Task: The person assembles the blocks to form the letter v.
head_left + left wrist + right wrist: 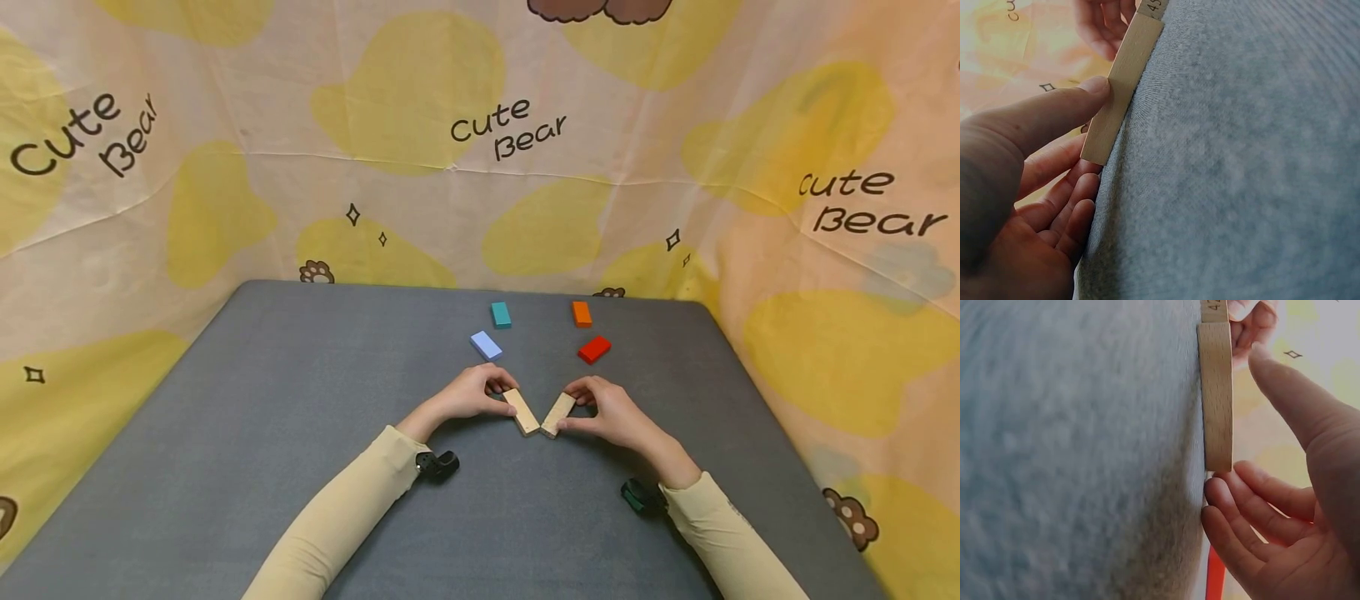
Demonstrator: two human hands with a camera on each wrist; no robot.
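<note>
On the grey bench [300, 433], the left hand [468, 393] pinches one plain wooden block [521, 412] and the right hand [609, 410] pinches another [558, 414], near ends touching mid-bench; fingers partly hide both. Four coloured blocks [594, 348] lie farther off.

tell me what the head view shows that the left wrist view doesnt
Only the head view shows the four coloured blocks lying apart beyond the hands: teal block, orange block, lilac block and red block, plus both sleeves. Only the left wrist view shows the printed digits at the near end of the right plain block. Both show the left hand pinching the left plain block, whose end meets the other plain block held by the right hand, on the grey mat.
</note>
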